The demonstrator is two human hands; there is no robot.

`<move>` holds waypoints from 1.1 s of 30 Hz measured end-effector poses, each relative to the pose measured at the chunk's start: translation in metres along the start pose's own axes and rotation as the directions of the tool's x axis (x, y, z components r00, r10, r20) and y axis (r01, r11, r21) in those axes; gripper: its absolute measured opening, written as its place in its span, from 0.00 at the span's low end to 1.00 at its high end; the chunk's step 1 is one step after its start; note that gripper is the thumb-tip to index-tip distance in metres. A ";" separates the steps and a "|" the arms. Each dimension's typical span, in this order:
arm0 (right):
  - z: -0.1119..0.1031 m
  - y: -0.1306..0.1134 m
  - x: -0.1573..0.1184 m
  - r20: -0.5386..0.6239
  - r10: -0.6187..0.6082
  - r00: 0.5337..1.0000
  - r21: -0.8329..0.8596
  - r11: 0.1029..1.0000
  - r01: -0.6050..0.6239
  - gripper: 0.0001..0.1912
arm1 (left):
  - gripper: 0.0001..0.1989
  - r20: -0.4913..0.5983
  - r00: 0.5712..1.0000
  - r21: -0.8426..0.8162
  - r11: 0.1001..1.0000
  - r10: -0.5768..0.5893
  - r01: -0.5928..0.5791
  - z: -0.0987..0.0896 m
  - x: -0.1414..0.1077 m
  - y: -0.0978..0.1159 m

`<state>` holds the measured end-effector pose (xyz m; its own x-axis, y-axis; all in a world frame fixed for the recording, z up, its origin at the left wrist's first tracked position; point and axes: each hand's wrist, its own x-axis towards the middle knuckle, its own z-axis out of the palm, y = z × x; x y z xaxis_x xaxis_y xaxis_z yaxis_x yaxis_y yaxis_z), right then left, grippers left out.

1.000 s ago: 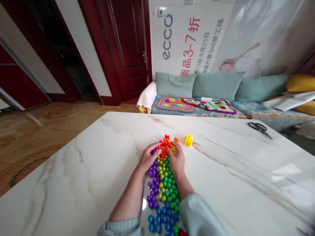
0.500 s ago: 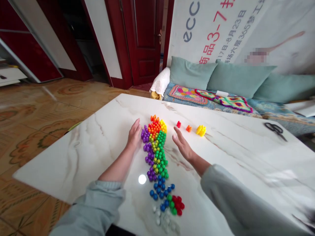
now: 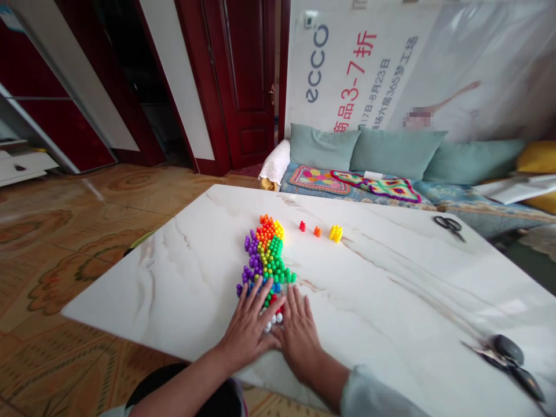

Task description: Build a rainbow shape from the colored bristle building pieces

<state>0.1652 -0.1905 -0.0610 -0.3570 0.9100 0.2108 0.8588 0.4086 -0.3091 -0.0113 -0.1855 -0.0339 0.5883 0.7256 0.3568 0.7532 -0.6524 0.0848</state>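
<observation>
A long cluster of small knobbly plastic pieces runs down the table, grouped by colour: orange (image 3: 266, 231) and yellow (image 3: 278, 229) at the far end, purple (image 3: 252, 263) along the left, olive in the middle, green (image 3: 278, 263) along the right. Over the near end lies my left hand (image 3: 245, 321), palm down with fingers spread, touching the blue pieces (image 3: 277, 287). Alongside it, my right hand (image 3: 302, 333) is flat with fingers extended, its thumb near the left hand's. White pieces (image 3: 278, 318) and some red show between the hands; others are hidden beneath.
Apart to the right stand a red piece (image 3: 302, 226), an orange piece (image 3: 317, 231) and a yellow group (image 3: 336, 233). Black-handled scissors (image 3: 449, 225) lie at the far right, another dark-handled tool (image 3: 508, 359) nearer. Behind the marble-patterned table (image 3: 391, 313) is a sofa with cushions (image 3: 397, 152).
Both hands have come back from the far part of the cluster to its near end. The blue, red, green and white pieces there are now packed closer to the rest.
</observation>
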 end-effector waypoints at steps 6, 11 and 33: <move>-0.036 0.060 0.060 -0.157 -0.117 0.981 0.269 0.950 0.157 0.15 | 0.40 -0.188 0.923 0.050 0.935 -0.336 0.351 0.011 -0.001 -0.032; -0.071 0.190 0.134 -0.436 0.408 0.802 0.255 0.911 -0.325 0.28 | 0.41 -0.150 0.928 0.066 0.934 -0.340 0.352 0.016 0.001 -0.028; -0.005 0.015 0.080 -0.015 0.069 0.997 0.150 0.986 -0.066 0.39 | 0.34 -0.129 0.921 -0.040 0.930 -0.367 0.365 0.012 0.002 -0.027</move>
<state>0.1513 -0.1116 -0.0446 -0.2911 0.9349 0.2032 0.8156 0.3535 -0.4580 -0.0272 -0.1634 -0.0467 0.2281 0.8796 0.4174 0.9035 -0.3510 0.2458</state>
